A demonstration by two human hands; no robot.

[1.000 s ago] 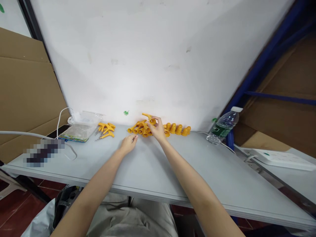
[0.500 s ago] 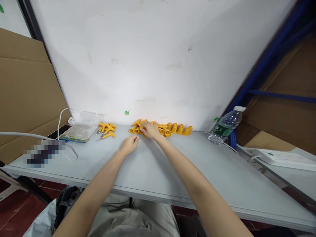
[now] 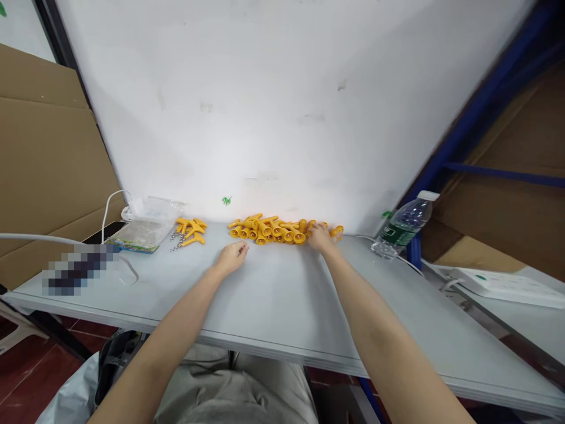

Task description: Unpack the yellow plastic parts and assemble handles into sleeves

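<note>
My left hand (image 3: 232,258) rests on the table with its fingers curled together; whether anything is in them is hidden. At the right end of the yellow row, my right hand (image 3: 323,238) reaches over yellow bell-shaped cups (image 3: 339,229), fingers apart, partly covering them. It touches them, but no cup is lifted. Left of it lies a pile of yellow corkscrews (image 3: 267,229), their open bell ends facing me and metal tips showing inside. Farther left are several yellow T-handles with bare metal spirals (image 3: 191,230).
A water bottle (image 3: 404,227) leans at the right by the white panel (image 3: 282,118). A plastic bag (image 3: 143,234), white cable (image 3: 48,237) and blurred dark item lie on the left. Cardboard (image 3: 44,159) borders that side. A power strip (image 3: 507,285) sits at far right.
My right hand has moved right from the corkscrew pile to the upright cups, uncovering the pile. My left hand has stayed in place.
</note>
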